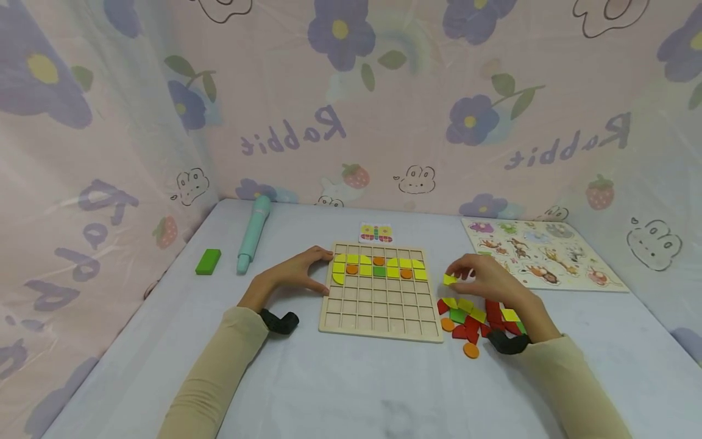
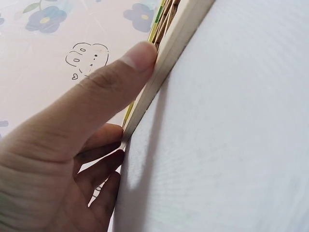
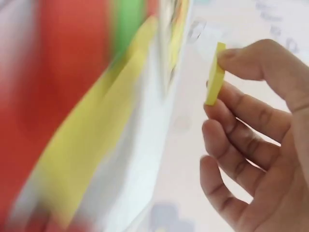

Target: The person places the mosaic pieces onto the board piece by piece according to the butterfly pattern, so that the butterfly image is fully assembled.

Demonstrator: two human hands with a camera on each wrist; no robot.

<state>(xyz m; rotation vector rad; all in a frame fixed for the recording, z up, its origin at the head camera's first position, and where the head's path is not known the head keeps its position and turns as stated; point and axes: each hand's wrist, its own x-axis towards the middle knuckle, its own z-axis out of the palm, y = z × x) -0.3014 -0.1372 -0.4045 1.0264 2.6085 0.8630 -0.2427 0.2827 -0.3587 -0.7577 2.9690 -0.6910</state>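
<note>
The grid board (image 1: 380, 308) lies flat on the white tabletop (image 1: 307, 390), with yellow tiles, orange discs and one green square seated in its farther rows. The left hand (image 1: 298, 268) is at the board's left edge, fingers and thumb extended and touching the rim; it is not clenched. The right hand (image 1: 485, 279) is raised just off the board's right side, pinching a small yellow tile (image 3: 215, 77) between thumb and fingertips, apart from the board. Loose pieces (image 1: 466, 306) in red, yellow, green and orange are heaped near the board's right edge, below that hand; they are blurred in the right wrist view. A butterfly card (image 1: 376, 233) sits just beyond the board's far edge. An animal puzzle (image 1: 576, 282) lies beyond and right of the board. Well left of the board are a mint-coloured tube (image 1: 254, 235) and a green block (image 1: 208, 261).
</note>
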